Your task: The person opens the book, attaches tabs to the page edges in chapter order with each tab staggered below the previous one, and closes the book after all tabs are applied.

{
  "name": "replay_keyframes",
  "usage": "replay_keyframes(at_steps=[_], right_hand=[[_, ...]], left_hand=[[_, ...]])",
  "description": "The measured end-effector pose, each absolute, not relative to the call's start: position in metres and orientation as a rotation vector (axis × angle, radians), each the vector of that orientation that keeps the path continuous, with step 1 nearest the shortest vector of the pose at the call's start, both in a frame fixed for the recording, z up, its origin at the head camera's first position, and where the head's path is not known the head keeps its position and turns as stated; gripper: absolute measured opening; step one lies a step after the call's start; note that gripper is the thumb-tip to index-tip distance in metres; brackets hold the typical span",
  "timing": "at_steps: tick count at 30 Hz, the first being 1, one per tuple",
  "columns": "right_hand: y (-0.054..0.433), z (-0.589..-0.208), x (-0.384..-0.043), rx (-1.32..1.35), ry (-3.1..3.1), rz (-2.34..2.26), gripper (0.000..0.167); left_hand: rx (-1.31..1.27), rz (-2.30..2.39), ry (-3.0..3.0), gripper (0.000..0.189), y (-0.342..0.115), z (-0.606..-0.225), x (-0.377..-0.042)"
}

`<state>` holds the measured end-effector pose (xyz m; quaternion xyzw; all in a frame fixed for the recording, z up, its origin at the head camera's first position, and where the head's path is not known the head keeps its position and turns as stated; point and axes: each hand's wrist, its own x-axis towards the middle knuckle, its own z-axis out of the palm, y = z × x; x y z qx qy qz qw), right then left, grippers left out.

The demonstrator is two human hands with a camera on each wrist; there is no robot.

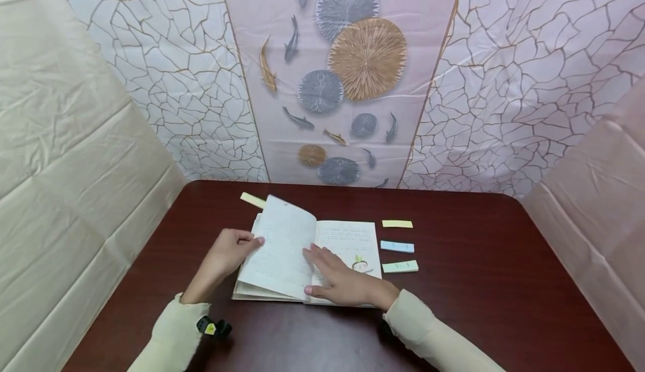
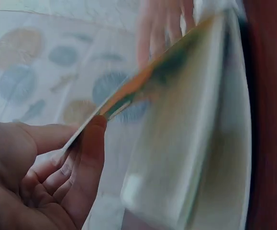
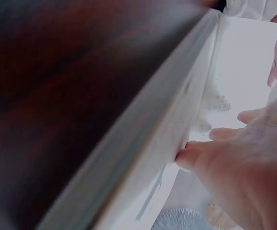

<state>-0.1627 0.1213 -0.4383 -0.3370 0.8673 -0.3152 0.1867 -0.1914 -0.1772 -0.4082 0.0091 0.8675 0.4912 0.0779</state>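
Observation:
An open book [image 1: 347,237] with printed pages lies on the table. My left hand [image 1: 233,253] pinches the outer edge of a raised page [image 1: 282,249] on its left side. In the left wrist view, thumb and fingers of the left hand [image 2: 66,167] grip that page, whose other face carries an orange and green picture. My right hand [image 1: 345,279] lies with fingers extended across the right page near the spine, fingertips by the raised page. The right wrist view shows the right hand [image 3: 238,163] touching the book. A yellow sticky strip [image 1: 253,200] sticks out beyond the book's upper left.
Right of the book lie a yellow strip pad [image 1: 397,224], a blue strip pad [image 1: 397,246] and a green strip pad [image 1: 400,266], one below another. The dark red-brown table [image 1: 468,282] is bordered by patterned cloth [image 1: 201,80] at the back and plain cloth at both sides.

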Motion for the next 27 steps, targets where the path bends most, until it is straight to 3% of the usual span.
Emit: replay_keyframes(at_steps=[6,14,20,27], right_hand=[[0.113,-0.445,-0.16,-0.968,2.493,-0.708,0.078],[0.101,-0.442,-0.155,-0.97,2.601,-0.51,0.071],[0.097,-0.439,-0.154,-0.956,2.65,-0.467,0.071],[0.099,-0.441,-0.157,-0.991,2.672,-0.445,0.07]], left_hand=[[0.027,1.196,2.727,0.031,-0.197,-0.425,-0.188],[-0.033,0.681,2.961,0.025,-0.188,-0.433,-0.178],[0.211,0.589,3.047,0.064,-0.164,-0.425,-0.179],[0.566,0.761,2.766,0.089,-0.137,-0.439,-0.185]])
